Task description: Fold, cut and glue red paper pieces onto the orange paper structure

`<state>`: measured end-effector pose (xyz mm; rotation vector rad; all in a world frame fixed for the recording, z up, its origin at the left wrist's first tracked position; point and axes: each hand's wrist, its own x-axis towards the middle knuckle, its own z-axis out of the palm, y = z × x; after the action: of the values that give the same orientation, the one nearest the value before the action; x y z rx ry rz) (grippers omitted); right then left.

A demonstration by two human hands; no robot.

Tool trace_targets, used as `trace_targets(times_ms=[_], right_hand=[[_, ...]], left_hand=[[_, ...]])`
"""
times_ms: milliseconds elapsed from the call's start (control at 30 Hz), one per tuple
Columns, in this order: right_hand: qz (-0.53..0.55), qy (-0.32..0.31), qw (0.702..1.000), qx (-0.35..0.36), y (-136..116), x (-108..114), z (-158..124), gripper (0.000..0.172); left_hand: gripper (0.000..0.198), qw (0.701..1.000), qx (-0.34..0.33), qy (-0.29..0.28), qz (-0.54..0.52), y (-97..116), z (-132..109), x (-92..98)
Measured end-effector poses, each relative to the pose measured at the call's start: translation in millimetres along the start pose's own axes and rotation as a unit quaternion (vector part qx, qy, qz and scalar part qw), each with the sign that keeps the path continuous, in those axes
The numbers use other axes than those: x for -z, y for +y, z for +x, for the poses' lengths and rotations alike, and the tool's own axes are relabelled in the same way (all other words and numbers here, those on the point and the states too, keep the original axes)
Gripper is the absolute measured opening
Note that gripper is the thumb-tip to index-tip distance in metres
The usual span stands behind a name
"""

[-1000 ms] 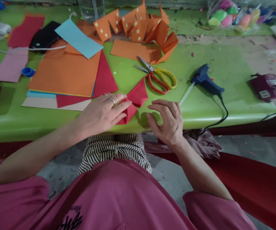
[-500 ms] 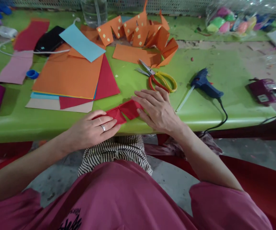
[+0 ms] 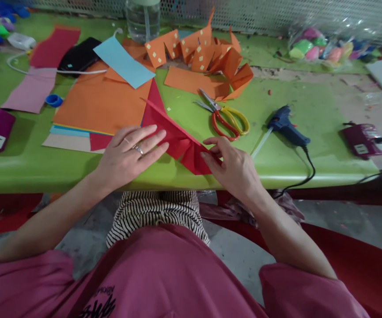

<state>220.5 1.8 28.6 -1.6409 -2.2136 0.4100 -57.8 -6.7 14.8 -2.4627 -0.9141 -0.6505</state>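
Observation:
A folded, notched piece of red paper [image 3: 194, 158] stands tilted near the table's front edge. My right hand [image 3: 235, 170] pinches its right end between thumb and fingers. My left hand [image 3: 129, 157], a ring on one finger, is spread with its fingers stretched out beside the paper's left part; whether the fingertips touch it I cannot tell. Just beyond the right hand lie scissors [image 3: 232, 121] with one red and one yellow handle. A stack of coloured sheets, orange on top [image 3: 101, 106], sits beyond the left hand.
Notched orange paper strips [image 3: 204, 53] stand at the back, near a clear bottle [image 3: 143, 22]. A blue glue gun [image 3: 288, 126] with its cord lies to the right. Purple boxes [image 3: 364, 139] sit at both sides. A light blue strip [image 3: 124, 62] rests on the stack.
The red paper has been lifted and turned, its upper edge now slanting up to the left. My left hand has come off its left end and spread; my right hand has closed into a pinch.

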Motion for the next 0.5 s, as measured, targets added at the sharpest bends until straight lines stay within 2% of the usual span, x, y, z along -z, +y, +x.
trace_targets(times_ms=[67,133,333,500], right_hand=[[-0.069,-0.005,0.997,-0.04,-0.1,-4.4,-0.2,0.03],[-0.114,-0.001,0.993,-0.03,-0.4,-7.4,-0.3,0.032],[-0.161,0.059,0.975,0.14,2.1,-6.4,5.8,0.033],[-0.125,0.005,0.958,0.257,5.2,-5.6,22.6,0.033]], left_hand=[[0.03,1.0,-0.005,-0.027,-0.005,1.2,2.9,-11.5],[0.029,0.998,-0.028,-0.046,-0.027,3.6,3.7,-18.5],[0.03,0.995,-0.055,-0.072,-0.051,1.9,6.7,-26.4],[0.028,0.993,-0.063,-0.093,-0.046,-2.6,15.5,-26.2]])
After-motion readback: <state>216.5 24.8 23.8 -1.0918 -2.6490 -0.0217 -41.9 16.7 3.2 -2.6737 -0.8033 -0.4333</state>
